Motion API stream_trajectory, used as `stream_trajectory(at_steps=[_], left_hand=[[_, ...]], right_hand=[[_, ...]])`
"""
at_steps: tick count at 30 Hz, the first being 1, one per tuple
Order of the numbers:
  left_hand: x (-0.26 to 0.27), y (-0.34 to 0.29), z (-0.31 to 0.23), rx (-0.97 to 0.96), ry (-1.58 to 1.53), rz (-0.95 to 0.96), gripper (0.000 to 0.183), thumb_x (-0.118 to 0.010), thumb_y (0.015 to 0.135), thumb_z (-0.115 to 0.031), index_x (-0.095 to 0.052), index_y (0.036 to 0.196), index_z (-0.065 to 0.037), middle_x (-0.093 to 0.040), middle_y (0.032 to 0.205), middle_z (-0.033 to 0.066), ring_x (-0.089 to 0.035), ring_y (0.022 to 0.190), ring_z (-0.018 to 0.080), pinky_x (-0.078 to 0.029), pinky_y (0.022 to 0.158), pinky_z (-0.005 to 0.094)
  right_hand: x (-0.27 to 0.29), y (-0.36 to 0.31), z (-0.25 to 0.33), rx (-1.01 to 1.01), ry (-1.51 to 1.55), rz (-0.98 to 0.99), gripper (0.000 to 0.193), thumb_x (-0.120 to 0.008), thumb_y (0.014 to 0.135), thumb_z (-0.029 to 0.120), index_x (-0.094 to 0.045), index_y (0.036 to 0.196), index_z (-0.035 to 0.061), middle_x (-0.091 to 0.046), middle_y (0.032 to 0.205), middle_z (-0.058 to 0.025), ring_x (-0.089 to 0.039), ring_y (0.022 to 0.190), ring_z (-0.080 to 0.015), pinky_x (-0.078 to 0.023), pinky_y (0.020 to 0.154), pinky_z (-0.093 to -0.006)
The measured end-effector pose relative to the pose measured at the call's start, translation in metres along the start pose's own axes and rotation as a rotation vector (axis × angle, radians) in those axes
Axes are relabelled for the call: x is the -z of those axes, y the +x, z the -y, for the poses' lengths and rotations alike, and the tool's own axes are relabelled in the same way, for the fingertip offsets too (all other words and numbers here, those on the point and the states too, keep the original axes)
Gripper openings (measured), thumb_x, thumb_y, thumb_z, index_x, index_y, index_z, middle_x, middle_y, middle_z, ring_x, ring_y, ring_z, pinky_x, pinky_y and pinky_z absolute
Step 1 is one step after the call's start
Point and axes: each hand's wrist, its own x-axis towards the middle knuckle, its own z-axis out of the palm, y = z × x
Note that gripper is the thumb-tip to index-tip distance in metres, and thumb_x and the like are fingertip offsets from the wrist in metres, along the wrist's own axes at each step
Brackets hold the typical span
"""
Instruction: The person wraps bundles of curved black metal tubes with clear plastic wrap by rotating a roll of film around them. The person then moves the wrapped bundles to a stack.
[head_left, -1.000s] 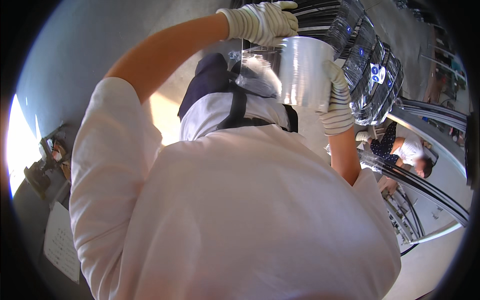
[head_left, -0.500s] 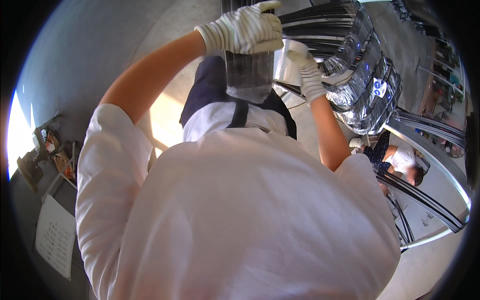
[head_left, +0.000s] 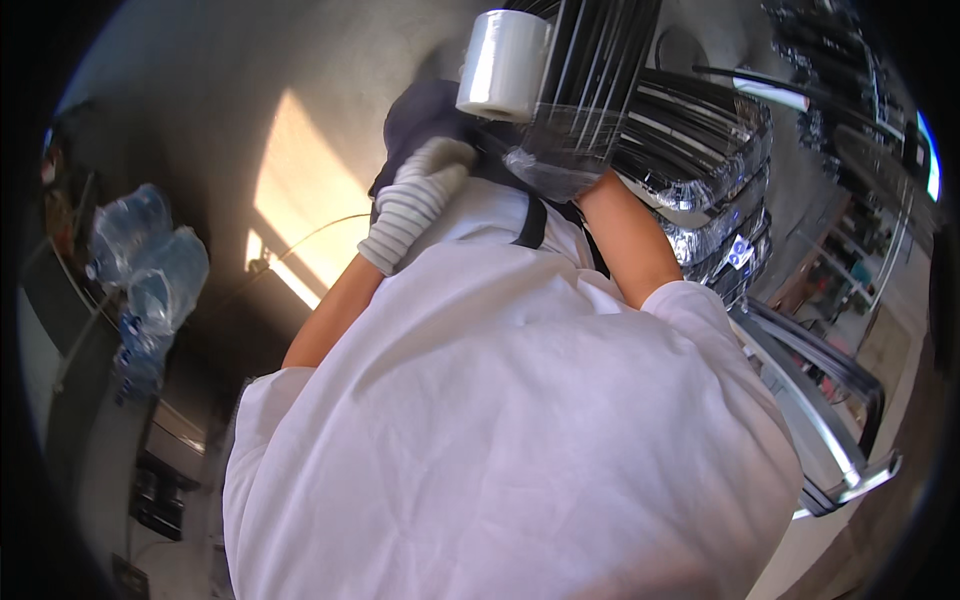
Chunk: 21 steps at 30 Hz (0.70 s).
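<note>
A bundle of long black strips (head_left: 590,90) stands in front of me, its near end wrapped in clear film (head_left: 560,160). Against its left side is a roll of clear stretch film (head_left: 503,65); what holds the roll up is hidden. My left hand (head_left: 425,190), in a white striped glove, is low by my dark trousers, left of the wrapped end and apart from the roll. Its fingers are smeared by motion. My right forearm (head_left: 625,235) reaches up behind the wrapped end, which hides the right hand and anything in it.
Stacked film-wrapped bundles of black strips (head_left: 700,180) lie to the right. Beyond them runs a metal frame (head_left: 825,430) with black strips on it. Large clear plastic bottles (head_left: 160,275) are at the left. A sunlit patch (head_left: 300,190) marks the floor.
My left hand has come off the bundle and dropped toward my body. The right hand has gone behind the bundle, which now leans right. The film roll now shows upright beside it.
</note>
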Motion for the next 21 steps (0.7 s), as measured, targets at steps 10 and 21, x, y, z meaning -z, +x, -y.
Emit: stream_trajectory(at_steps=[10,21], left_hand=[[-0.055,0.038,0.041,-0.034,-0.61,0.449,0.035,-0.062,0.073,0.001,-0.061,0.107,-0.004,-0.065,0.096,0.0101,-0.059,0.093,0.0196,-0.044,0.087,0.0286],[-0.013,0.056,-0.012,-0.047,-0.689,0.269,0.067,-0.062,0.08,-0.042,-0.04,0.134,-0.009,-0.049,0.127,0.0145,-0.043,0.12,0.0301,-0.03,0.101,0.0482]], right_hand=[[0.021,0.007,0.039,-0.171,-0.145,0.119,0.036,-0.059,0.084,0.032,-0.055,0.108,0.0059,-0.061,0.096,-0.0085,-0.058,0.087,-0.0158,-0.047,0.081,-0.0284],[0.031,0.01,0.029,-0.142,-0.082,0.179,0.038,-0.057,0.086,0.032,-0.053,0.11,0.0039,-0.06,0.099,-0.0104,-0.058,0.091,-0.0171,-0.047,0.084,-0.0291]])
